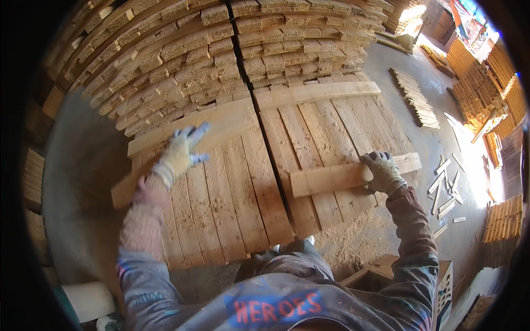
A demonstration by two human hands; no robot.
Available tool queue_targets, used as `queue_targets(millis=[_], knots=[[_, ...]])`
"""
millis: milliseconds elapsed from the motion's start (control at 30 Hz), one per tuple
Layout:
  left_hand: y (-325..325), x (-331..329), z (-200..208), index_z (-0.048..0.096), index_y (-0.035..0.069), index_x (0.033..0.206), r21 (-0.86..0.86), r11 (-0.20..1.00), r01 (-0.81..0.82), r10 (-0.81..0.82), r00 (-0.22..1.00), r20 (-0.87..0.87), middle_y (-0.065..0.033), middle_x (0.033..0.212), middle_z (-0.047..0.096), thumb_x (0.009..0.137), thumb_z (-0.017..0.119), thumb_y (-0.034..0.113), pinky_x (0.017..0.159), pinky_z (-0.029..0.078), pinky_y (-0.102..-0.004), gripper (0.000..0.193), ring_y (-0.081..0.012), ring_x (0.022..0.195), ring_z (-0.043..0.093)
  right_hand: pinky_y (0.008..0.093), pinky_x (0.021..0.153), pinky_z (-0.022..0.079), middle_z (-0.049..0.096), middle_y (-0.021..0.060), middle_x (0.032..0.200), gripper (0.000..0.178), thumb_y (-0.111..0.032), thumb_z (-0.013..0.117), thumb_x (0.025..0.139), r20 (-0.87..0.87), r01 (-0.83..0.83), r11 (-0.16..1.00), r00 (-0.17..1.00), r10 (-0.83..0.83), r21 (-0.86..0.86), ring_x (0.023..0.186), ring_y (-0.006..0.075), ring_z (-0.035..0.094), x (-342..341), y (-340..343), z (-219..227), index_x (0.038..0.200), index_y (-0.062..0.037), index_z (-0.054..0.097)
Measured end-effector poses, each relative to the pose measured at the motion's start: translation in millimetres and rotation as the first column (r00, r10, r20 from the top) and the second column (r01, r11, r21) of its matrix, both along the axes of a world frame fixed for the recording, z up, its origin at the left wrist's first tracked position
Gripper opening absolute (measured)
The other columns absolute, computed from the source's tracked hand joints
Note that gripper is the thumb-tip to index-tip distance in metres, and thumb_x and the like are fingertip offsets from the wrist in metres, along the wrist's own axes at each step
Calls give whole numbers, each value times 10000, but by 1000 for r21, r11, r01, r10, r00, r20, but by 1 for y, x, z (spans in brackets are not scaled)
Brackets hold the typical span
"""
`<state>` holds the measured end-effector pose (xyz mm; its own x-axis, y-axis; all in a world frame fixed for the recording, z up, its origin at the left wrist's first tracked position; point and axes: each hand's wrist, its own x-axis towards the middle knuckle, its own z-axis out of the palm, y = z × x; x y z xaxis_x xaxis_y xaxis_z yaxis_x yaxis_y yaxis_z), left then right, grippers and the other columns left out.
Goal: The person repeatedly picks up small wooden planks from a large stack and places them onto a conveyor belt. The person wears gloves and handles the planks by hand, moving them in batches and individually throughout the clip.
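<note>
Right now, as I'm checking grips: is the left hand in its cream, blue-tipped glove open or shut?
Open: the left hand shows spread fingers and thumb, nothing between them.

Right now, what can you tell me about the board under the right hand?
The board looks like pale, bare wood: long, narrow and straight-edged. It extends crosswise over the right-hand planks. The gloved right hand grasps it nearer its right end, hiding part. Whether it rests flat is unclear.
</note>
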<state>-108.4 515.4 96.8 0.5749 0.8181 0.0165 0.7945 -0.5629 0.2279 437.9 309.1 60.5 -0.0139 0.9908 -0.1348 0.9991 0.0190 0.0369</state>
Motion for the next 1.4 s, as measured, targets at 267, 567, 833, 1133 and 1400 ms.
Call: queue_targets(millis=[267, 567, 833, 1133, 1400], knots=[[149, 39, -42, 175, 233, 1644, -145, 972, -184, 146, 959, -243, -227, 1563, 431, 607, 940, 253, 1211, 353, -472, 1289, -423, 1430, 417, 494, 966, 493, 619, 134, 1252, 674, -197, 831, 661, -11, -116, 939, 992, 127, 323, 1157, 385, 592, 38, 182, 21, 1300, -176, 618], [166, 45, -38, 359, 192, 1524, -165, 955, -245, 185, 931, -314, -231, 1249, 657, 504, 946, 177, 1018, 514, -479, 1177, -431, 1159, 625, 479, 940, 560, 704, 204, 1167, 954, -151, 839, 603, -122, -137, 989, 984, 129, -60, 1103, 417, 670, 53, 339, -5, 1481, -192, 468], [106, 50, -38, 385, 154, 1522, -256, 916, -310, 251, 938, -239, -271, 1215, 672, 519, 939, 265, 999, 530, -463, 1152, -438, 1123, 657, 471, 897, 581, 724, 198, 1040, 966, -207, 915, 647, -328, -266, 964, 910, 253, 5, 988, 395, 707, 52, 231, -11, 1469, -115, 417], [64, 100, 55, 130, 79, 1649, -625, 781, -13, 273, 906, 324, -174, 1233, 662, 691, 933, 206, 887, 580, -344, 1257, -216, 1017, 667, 305, 823, 558, 710, 50, 1017, 966, -273, 852, 828, -861, 123, 916, 314, -400, -381, 941, 155, 675, 85, 74, 35, 1581, -26, 300], [44, 226, 3, 687, -25, 1208, -886, 383, 263, 460, 777, 430, -212, 1065, 748, 815, 799, 564, 893, 591, -418, 717, -295, 909, 731, 323, 898, 534, 730, 39, 1013, 373, -342, 813, 864, -849, 276, 895, -496, -180, -351, 897, 170, 664, -113, 36, -8, 1120, -90, 713]])
